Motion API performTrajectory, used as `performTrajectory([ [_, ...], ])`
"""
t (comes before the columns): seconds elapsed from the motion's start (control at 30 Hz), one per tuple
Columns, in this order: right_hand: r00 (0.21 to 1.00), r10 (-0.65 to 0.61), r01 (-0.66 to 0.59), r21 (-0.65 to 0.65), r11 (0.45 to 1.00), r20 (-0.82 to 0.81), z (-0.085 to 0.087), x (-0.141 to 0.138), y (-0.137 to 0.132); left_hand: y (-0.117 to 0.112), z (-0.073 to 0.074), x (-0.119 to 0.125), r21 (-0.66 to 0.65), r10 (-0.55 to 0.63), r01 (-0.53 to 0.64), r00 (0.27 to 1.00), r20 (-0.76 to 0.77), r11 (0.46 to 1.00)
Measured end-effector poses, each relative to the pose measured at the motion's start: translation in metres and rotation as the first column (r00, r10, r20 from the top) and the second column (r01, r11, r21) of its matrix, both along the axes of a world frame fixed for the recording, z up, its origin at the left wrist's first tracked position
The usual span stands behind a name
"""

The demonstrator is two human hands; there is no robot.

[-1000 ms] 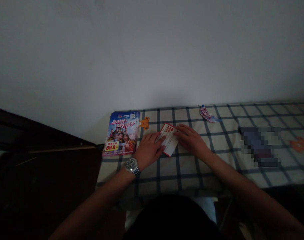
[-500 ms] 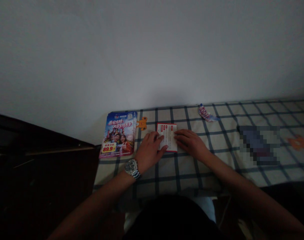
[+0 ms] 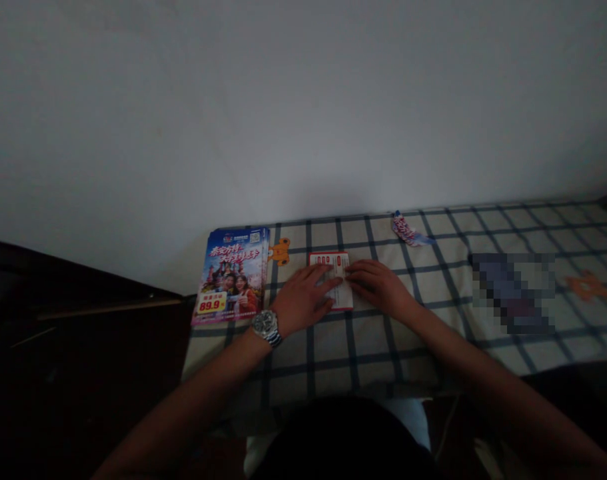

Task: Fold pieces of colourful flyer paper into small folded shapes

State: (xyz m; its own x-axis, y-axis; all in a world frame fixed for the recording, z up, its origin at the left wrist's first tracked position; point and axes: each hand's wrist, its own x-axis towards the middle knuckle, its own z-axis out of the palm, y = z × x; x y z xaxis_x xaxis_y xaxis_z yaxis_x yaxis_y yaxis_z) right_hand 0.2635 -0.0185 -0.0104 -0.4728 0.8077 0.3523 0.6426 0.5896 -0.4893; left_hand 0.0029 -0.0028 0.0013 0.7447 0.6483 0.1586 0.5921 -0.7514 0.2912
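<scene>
A folded white leaflet with a red border (image 3: 337,265) lies flat on the checked cloth (image 3: 383,347). My left hand (image 3: 303,299), with a metal watch on its wrist, lies flat over the leaflet's left half, fingers stretched out. My right hand (image 3: 378,285) rests against the leaflet's right edge, fingers extended and pressing down. Neither hand grips anything.
A stack of colourful flyers (image 3: 230,275) marked 89.9 lies to the left near the cloth's edge. A crumpled wrapper (image 3: 406,230) sits at the back by the white wall. A blurred patch (image 3: 513,290) lies to the right. Dark furniture (image 3: 83,333) borders the left side.
The leaflet was turned from tilted to square with the cloth's edge. My left hand slid further over it and both hands now press it flat.
</scene>
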Motion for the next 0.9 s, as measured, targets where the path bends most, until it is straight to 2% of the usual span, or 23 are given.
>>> performTrajectory([
  [0.13,0.992,-0.092,0.091,-0.022,0.996,-0.084,-0.004,-0.001,0.002,-0.002,0.0,0.002,0.008,0.007,-0.007,1.0,0.011,1.0],
  [0.27,0.985,-0.152,0.152,-0.007,0.988,-0.081,-0.006,-0.003,0.004,-0.003,-0.002,0.004,0.012,0.015,-0.015,1.0,0.009,1.0],
  [0.67,0.977,-0.21,0.211,0.019,0.977,-0.038,0.0,-0.011,0.004,-0.005,-0.005,0.005,0.058,-0.003,0.002,1.0,0.006,0.998],
  [0.9,0.971,-0.238,0.237,0.016,0.971,0.02,0.002,-0.012,0.016,-0.005,-0.008,0.004,0.05,0.004,-0.005,1.0,0.018,0.999],
])
